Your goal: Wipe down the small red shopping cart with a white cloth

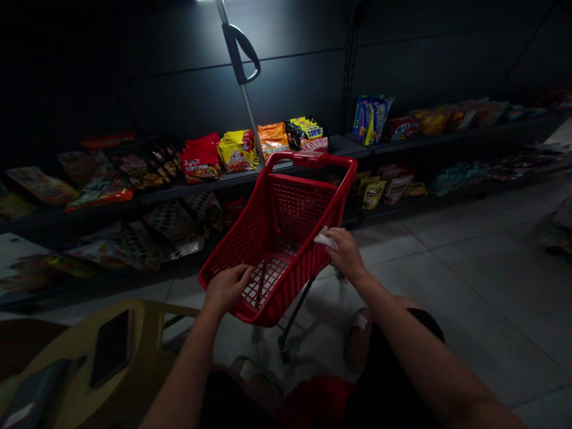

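Both my hands are on the red shopping trolley [313, 158]. My left hand [227, 288] lies on the near rim, its fingers together, though I cannot tell if they grip. My right hand [346, 255] clamps a white cloth [325, 240] against the side rim. Snack packets [239, 152] line the dark shelf [156, 193] ahead.

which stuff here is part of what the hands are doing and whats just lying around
In use:
left hand
right hand
white cloth
red shopping cart

Just around:
snack packets on the shelves
phone on a yellow stool
black-handled pole
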A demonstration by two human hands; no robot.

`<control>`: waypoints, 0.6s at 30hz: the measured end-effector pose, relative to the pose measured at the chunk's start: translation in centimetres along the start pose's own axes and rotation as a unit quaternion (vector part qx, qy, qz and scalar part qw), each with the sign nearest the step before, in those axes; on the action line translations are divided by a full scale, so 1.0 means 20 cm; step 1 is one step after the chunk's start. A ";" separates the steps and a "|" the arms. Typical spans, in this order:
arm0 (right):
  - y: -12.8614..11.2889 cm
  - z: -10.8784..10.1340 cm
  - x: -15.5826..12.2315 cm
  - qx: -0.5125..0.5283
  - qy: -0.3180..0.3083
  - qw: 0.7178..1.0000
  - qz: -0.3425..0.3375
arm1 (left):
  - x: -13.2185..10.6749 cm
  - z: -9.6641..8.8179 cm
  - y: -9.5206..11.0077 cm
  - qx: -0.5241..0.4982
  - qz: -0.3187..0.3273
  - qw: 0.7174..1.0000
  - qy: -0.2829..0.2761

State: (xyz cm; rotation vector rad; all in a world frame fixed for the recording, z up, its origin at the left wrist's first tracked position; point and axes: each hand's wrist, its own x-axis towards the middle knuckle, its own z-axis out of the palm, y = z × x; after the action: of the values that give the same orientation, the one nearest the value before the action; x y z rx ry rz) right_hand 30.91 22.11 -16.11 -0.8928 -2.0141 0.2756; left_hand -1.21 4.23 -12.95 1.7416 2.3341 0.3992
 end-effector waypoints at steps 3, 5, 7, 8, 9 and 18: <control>-0.06 0.08 0.04 0.037 0.152 0.980 0.123 | 0.00 0.01 -0.02 0.003 -0.003 1.000 0.018; -0.07 0.12 0.12 0.044 0.179 0.970 0.159 | 0.00 0.02 -0.02 -0.003 -0.003 1.000 0.019; -0.10 0.16 0.18 0.053 0.154 0.972 0.172 | 0.00 0.02 -0.03 -0.002 -0.004 1.000 0.015; -0.12 0.18 0.18 0.060 0.139 0.973 0.172 | 0.00 0.02 -0.03 0.000 -0.005 1.000 0.015; -0.16 0.20 0.15 0.069 0.127 0.975 0.168 | 0.00 0.01 -0.03 0.003 -0.008 1.000 0.015; -0.39 0.22 -0.31 0.059 -0.082 0.992 -0.079 | 0.01 0.02 -0.04 -0.010 -0.017 1.000 0.007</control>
State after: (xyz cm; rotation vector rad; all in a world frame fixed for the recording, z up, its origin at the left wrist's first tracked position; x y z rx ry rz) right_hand 25.61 12.87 -18.75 -0.6515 -2.1807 0.3856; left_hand -1.91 4.17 -13.68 1.6939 2.3585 0.4291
